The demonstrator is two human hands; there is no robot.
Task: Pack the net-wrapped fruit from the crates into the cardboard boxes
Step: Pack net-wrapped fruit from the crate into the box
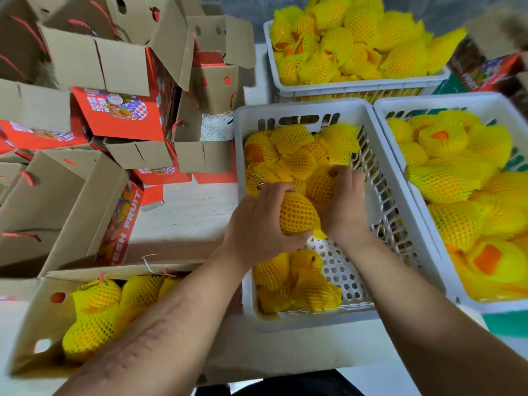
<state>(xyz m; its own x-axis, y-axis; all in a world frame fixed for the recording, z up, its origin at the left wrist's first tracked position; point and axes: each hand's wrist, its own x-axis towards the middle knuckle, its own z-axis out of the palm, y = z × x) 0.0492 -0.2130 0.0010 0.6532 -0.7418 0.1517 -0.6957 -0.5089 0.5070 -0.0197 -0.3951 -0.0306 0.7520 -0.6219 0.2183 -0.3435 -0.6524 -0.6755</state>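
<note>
- The left hand [261, 224] curls round a net-wrapped fruit [298, 214], thumb beneath it and fingers over its top, holding it above the middle white crate [288, 111].
- The right hand [344, 204] sits against the same fruit's right side; its fingers dip among the fruit behind, so I cannot tell what they grasp.
- An open cardboard box [37, 324] at lower left already holds several wrapped fruit.
</note>
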